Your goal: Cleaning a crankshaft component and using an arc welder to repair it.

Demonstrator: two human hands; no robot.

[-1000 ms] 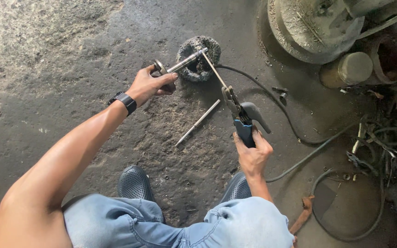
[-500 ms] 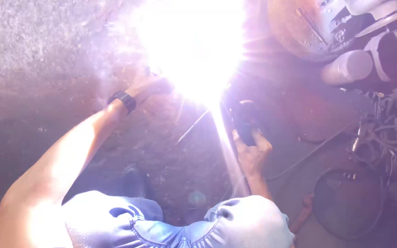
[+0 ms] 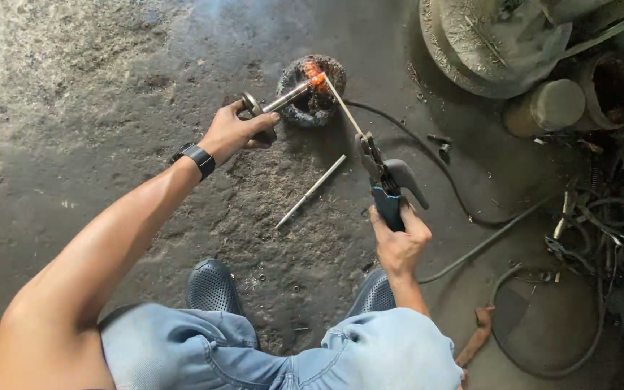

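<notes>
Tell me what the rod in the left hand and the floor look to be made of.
The rod in the left hand looks like bare steel: grey and shiny, its far end glowing orange. The floor seems to be rough concrete, dull grey, gritty and stained dark.

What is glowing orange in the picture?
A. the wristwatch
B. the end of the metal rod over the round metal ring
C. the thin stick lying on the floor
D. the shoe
B: the orange glow sits at the end of the metal rod held by the left hand, where the welding stick from the holder in the right hand meets it, above the round metal ring.
</notes>
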